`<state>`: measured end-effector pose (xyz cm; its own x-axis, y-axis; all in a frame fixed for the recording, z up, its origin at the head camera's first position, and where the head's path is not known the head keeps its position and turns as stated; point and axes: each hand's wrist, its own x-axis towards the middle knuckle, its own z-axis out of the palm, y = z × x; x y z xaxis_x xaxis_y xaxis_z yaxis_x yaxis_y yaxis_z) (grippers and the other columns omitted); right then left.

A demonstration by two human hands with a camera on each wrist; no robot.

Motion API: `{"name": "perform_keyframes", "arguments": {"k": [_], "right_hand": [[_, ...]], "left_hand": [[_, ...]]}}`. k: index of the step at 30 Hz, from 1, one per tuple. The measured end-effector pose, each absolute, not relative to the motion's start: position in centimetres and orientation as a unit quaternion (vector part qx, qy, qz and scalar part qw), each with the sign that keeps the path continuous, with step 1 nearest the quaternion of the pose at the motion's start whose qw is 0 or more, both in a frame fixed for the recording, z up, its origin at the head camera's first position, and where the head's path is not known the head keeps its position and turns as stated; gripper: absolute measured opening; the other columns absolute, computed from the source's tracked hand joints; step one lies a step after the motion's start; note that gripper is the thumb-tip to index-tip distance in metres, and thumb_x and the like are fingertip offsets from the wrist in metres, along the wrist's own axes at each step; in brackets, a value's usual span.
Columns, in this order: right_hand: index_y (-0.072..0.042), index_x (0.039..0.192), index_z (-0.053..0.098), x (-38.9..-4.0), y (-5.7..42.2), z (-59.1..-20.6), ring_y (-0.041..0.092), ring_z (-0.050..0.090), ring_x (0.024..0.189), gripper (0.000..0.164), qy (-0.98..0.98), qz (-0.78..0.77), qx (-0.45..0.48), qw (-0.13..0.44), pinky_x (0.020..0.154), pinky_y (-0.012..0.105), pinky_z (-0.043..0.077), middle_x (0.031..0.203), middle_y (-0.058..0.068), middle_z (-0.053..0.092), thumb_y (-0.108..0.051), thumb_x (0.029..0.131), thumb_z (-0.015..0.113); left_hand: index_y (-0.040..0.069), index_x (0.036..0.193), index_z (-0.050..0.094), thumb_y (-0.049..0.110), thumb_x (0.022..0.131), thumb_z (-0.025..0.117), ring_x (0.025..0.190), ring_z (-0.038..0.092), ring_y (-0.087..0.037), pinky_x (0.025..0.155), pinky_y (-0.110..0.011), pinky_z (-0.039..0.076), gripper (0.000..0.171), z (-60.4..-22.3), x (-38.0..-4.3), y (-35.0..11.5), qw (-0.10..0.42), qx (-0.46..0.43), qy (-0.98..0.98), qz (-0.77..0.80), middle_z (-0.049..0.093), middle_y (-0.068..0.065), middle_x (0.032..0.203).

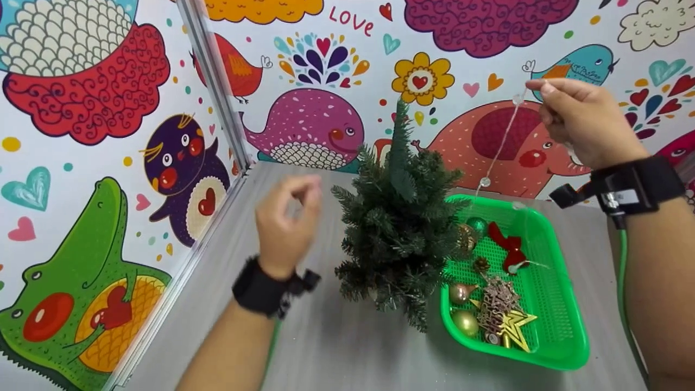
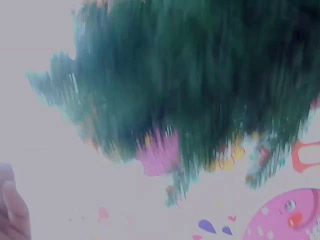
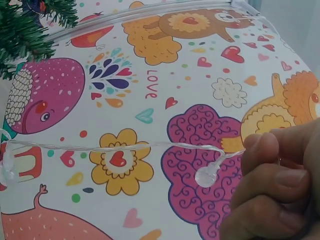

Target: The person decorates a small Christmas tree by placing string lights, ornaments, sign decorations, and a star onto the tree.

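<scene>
grey table (image 1: 336, 347) | cartoon walls (image 1: 98, 108) | right hand (image 1: 583, 122) fingers pinch light string (image 1: 502, 144) | left hand (image 1: 285, 225) fingers loose

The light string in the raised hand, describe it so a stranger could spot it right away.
Start at the small green tree on the grey table, then look up and right to the right hand. Pinched in its fingers, the light string runs down toward the green tray. Unlike the gold and red ornaments there, it is a thin clear wire with tiny transparent bulbs.
</scene>
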<state>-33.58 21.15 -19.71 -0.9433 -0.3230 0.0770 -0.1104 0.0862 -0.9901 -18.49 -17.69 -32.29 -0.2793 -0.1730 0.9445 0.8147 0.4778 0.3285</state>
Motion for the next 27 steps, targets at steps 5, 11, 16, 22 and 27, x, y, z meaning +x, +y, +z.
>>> {"name": "perform_keyframes", "arguments": {"k": [5,11,16,22,27], "right_hand": [[-0.014,0.136,0.054,-35.2,18.2,-19.6,0.013,0.03,0.048,0.049,0.777,-0.607,-0.148,0.078,0.041,0.026,0.022,0.078,0.004,0.051,-0.037,0.093,0.059],[-0.021,0.136,0.054,-36.6,13.8,-20.6,0.01,0.035,0.05,0.048,0.835,-0.519,-0.157,0.092,0.043,0.023,0.031,0.08,0.003,0.055,-0.045,0.095,0.054],[-0.024,0.136,0.054,-36.5,10.1,-21.8,0.008,0.039,0.051,0.042,0.855,-0.472,-0.181,0.113,0.044,0.021,0.034,0.076,0.003,0.055,-0.042,0.098,0.049],[-0.012,0.117,0.063,-37.9,7.6,-24.9,0.009,0.033,0.048,0.034,0.85,-0.442,-0.258,0.127,0.045,0.023,0.029,0.068,0.002,0.05,-0.036,0.102,0.045],[-0.014,0.107,0.068,-39.6,6.6,-26.9,0.012,0.041,0.053,0.029,0.843,-0.417,-0.316,0.129,0.051,0.026,0.039,0.067,0.002,0.05,-0.032,0.102,0.046]], "left_hand": [[0.005,0.099,0.068,0.013,0.092,0.058,0.064,0.053,-0.011,0.059,-0.02,0.045,0.014,-31.8,-24.4,-20.6,0.418,-0.089,-0.74,-0.518,0.064,-0.006,0.076],[0.018,0.111,0.067,0.028,0.095,0.058,0.08,0.06,-0.012,0.071,-0.028,0.05,0.02,-32.2,-30.9,-21.2,0.235,-0.054,-0.816,-0.524,0.068,-0.003,0.093],[0.019,0.116,0.066,0.032,0.095,0.06,0.091,0.059,-0.009,0.082,-0.027,0.048,0.025,-31.7,-34.7,-20.8,0.147,-0.1,-0.854,-0.488,0.067,0.002,0.102],[0.016,0.126,0.061,0.032,0.094,0.062,0.104,0.06,-0.01,0.09,-0.025,0.048,0.036,-30.9,-37.1,-19.7,0.038,-0.178,-0.867,-0.464,0.065,0.001,0.112],[0.018,0.136,0.053,0.033,0.091,0.066,0.118,0.054,-0.009,0.099,-0.027,0.044,0.049,-30.2,-37.6,-17.9,0.018,-0.237,-0.846,-0.477,0.06,0.001,0.127]]}}
